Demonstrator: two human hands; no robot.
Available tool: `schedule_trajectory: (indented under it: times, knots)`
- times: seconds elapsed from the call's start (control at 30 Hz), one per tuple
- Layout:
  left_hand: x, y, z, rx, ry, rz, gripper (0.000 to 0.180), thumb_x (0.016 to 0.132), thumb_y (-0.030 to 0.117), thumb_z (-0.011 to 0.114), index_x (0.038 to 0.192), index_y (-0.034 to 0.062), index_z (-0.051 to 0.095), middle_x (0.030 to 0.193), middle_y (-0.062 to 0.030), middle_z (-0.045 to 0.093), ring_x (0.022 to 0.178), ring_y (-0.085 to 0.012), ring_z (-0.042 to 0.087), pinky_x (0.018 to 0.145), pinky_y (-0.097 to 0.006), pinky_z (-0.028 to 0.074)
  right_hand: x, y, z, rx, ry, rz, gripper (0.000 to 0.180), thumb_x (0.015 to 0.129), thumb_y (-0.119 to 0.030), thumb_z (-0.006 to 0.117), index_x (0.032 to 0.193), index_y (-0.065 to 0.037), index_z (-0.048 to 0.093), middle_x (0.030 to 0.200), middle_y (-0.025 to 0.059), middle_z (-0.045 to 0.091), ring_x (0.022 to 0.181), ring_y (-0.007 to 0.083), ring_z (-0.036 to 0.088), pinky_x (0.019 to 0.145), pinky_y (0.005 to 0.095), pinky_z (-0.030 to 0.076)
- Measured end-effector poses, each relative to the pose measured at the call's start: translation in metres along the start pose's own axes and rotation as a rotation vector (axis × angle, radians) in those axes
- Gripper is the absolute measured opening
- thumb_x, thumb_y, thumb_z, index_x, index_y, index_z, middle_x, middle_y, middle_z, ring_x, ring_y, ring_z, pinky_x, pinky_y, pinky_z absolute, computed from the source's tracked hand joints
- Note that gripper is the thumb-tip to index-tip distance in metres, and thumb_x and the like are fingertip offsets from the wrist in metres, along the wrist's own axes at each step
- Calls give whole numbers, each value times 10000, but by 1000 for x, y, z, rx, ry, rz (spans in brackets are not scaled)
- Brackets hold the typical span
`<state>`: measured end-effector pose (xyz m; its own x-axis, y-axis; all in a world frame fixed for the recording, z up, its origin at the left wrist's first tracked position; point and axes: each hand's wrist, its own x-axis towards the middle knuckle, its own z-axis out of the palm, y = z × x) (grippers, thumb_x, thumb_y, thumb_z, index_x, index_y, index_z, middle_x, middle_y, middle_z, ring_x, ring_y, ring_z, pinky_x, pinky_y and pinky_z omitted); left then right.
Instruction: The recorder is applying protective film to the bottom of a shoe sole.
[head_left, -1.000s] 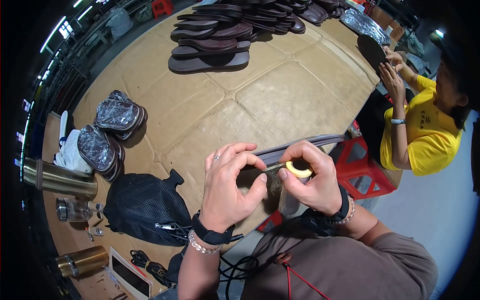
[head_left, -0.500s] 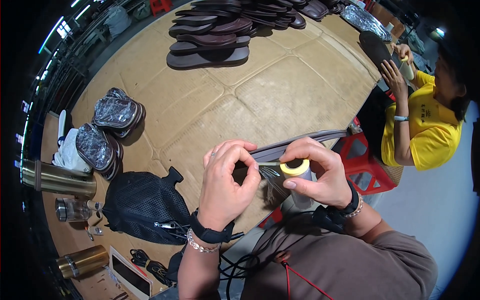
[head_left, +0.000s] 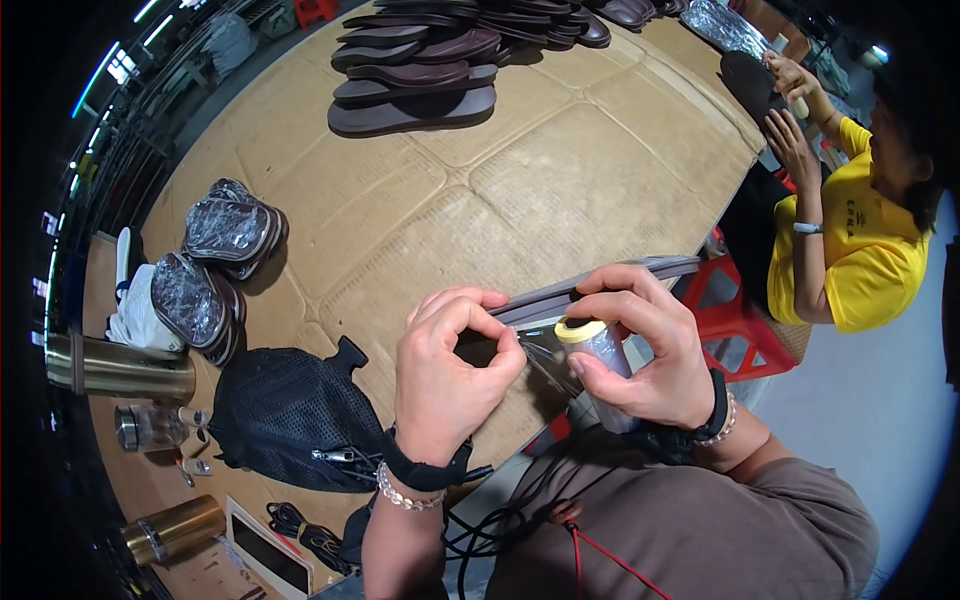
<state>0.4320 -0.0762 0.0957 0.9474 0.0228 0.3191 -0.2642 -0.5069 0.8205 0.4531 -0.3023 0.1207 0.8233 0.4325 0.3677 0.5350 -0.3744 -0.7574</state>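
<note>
While my right hand [head_left: 660, 360] curls round a roll of clear film [head_left: 606, 362], my left hand [head_left: 447, 372] pinches its drawn-out end, a dark layered stack [head_left: 545, 298] just beyond both.

2 gold flasks [head_left: 150, 370], 2 wrapped bundles [head_left: 230, 232]

Bundles are lying approx. 9–10 o'clock; flasks are showing, 1 at 9, 1 at 8, w/ 1 clear bottle [head_left: 160, 428] sitting btwn. 1 blk bag [head_left: 290, 415] is resting at 8. 1 film roll [head_left: 600, 347] is showing at 4. Red stools [head_left: 720, 325]: 1's standing at 3, 1 at 11.
</note>
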Motion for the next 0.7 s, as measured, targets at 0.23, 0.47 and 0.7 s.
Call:
schedule_trajectory:
  times: [0.23, 0.47, 0.7]
  knots:
    - [-1, 3, 2, 8, 14, -61, 118, 783, -20, 760, 790, 11, 647, 1074, -120, 762, 1026, -231, 714, 931, -355, 548, 2, -5, 2, -32, -2, 32, 397, 775, -79, 848, 1153, -32, 737, 1221, 117, 659, 986, 184, 686, 751, 281, 578]
    - [-3, 3, 3, 39, 28, -96, 130, 775, -3, 761, 778, 9, 632, 1050, -112, 737, 965, -215, 708, 903, -349, 554, 4, -11, 6, -48, 17, 42, 416, 786, -112, 849, 1169, -45, 703, 1172, 138, 627, 913, 306, 690, 772, 388, 577]
    - [-2, 3, 2, 33, 0, -140, 136, 771, 5, 767, 752, 8, 632, 1067, -115, 729, 954, -201, 711, 874, -339, 563, 2, -12, 5, -74, -5, 61, 430, 783, -126, 849, 1176, -39, 697, 1187, 146, 616, 916, 317, 689, 774, 394, 578]
